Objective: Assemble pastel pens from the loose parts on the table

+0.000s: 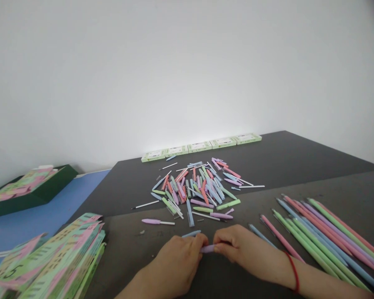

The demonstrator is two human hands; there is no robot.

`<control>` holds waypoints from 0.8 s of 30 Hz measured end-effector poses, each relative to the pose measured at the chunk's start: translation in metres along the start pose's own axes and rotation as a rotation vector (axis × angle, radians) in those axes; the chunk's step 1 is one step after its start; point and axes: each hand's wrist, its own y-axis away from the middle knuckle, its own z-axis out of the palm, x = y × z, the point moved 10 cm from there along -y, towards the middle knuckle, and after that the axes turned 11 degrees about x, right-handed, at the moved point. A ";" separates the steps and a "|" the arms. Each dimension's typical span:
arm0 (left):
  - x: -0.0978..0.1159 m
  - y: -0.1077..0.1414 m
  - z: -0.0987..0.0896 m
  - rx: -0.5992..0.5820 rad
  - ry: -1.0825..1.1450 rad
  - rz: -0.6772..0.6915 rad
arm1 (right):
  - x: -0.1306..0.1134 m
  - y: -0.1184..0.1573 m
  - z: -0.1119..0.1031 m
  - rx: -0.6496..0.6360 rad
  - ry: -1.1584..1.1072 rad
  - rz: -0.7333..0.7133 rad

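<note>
Near the front of the dark table, my left hand (pixel 182 259) and my right hand (pixel 237 247) are closed on a purple pen part (pixel 208 248), one at each end. Fingers hide most of its length. Just behind my left fingertips lies a blue pen part (pixel 191 234). Beyond my hands spreads a heap of loose pen parts (pixel 202 189) in pink, purple, green and blue, mixed with white refills. A purple barrel with a white refill (pixel 157 222) lies ahead of my left hand. To the right of my right hand rest several full-length pens (pixel 324 236).
A row of pale green boxes (pixel 199 147) lies along the table's far edge by the wall. Stacked printed green and pink packets (pixel 59 257) stand at the front left. Further left, a dark green tray (pixel 54 185) holding packets sits on a blue surface (pixel 89 191).
</note>
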 end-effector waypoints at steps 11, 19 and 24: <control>-0.012 -0.004 -0.002 0.037 -0.040 -0.062 | -0.008 -0.003 -0.005 0.114 0.163 -0.123; -0.029 -0.005 -0.013 0.171 0.011 -0.143 | -0.013 -0.009 -0.029 0.215 0.265 -0.209; -0.041 -0.003 -0.018 0.252 0.071 -0.211 | -0.010 -0.010 -0.042 0.272 0.197 -0.183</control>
